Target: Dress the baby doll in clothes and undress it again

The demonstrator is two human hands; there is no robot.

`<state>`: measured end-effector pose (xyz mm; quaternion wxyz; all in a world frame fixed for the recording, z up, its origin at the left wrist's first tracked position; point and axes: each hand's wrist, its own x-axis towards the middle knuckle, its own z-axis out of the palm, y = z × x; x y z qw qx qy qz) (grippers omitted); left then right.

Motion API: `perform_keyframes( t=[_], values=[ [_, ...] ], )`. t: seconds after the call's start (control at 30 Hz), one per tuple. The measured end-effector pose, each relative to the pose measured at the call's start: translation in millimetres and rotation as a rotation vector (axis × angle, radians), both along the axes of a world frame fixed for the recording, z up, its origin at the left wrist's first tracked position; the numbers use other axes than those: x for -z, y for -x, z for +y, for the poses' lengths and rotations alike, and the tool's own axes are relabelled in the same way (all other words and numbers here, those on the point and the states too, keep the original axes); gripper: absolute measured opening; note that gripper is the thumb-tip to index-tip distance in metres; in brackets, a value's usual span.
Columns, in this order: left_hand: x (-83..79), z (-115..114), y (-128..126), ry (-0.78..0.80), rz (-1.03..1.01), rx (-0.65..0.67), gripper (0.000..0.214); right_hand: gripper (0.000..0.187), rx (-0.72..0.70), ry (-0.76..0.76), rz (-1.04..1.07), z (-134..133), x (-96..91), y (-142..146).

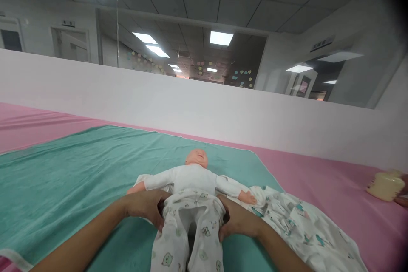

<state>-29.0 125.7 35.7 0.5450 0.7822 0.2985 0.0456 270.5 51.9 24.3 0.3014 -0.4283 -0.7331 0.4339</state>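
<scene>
A baby doll (191,176) in a white top lies on its back on a teal towel (79,174), head away from me, arms spread. White printed trousers (188,233) cover its legs. My left hand (146,206) grips the trousers' waistband at the doll's left-of-frame hip, fingers curled round the cloth. My right hand (237,221) grips the waistband on the other side, fingers likewise closed on the fabric.
A printed white garment (302,229) lies crumpled to the right of the doll. The towel rests on a pink sheet (334,182). A low white partition (191,106) runs behind. A cream-coloured object (385,186) sits at the far right edge.
</scene>
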Motion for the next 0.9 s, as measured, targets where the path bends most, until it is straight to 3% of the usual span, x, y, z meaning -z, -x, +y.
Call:
perform_keyframes(
  t=[0.1, 0.2, 0.33, 0.47, 0.63, 0.7, 0.9],
  values=[
    [8.4, 1.5, -6.0, -0.213, 0.066, -0.13, 0.023, 0.067, 0.009, -0.047, -0.02, -0.8, 1.4, 5.1],
    [19.0, 2.1, -14.2, -0.343, 0.052, -0.253, 0.012, 0.041, 0.087, -0.178, -0.029, 5.6, 12.6, 10.1],
    [29.9, 1.6, -22.5, -0.472, -0.024, -0.369, 0.006, 0.007, 0.2, -0.237, -0.031, 14.6, 31.8, 12.2],
    [37.8, 3.5, -27.1, -0.634, -0.102, -0.408, 0.014, 0.012, 0.338, -0.32, 0.001, 20.2, 42.1, 14.8],
    [45.4, 6.3, -33.9, -0.819, 0.004, -0.503, 0.018, 0.017, 0.497, -0.347, 0.003, 28.7, 45.1, 17.4],
    [46.0, 7.8, -35.8, -0.787, 0.014, -0.52, 0.017, 0.015, 0.481, -0.313, 0.023, 31.3, 44.0, 15.2],
    [41.4, 15.7, -29.9, -0.446, -0.126, -0.447, 0.017, 0.013, 0.29, -0.127, 0.094, 28.9, 41.5, -2.1]
  ],
)
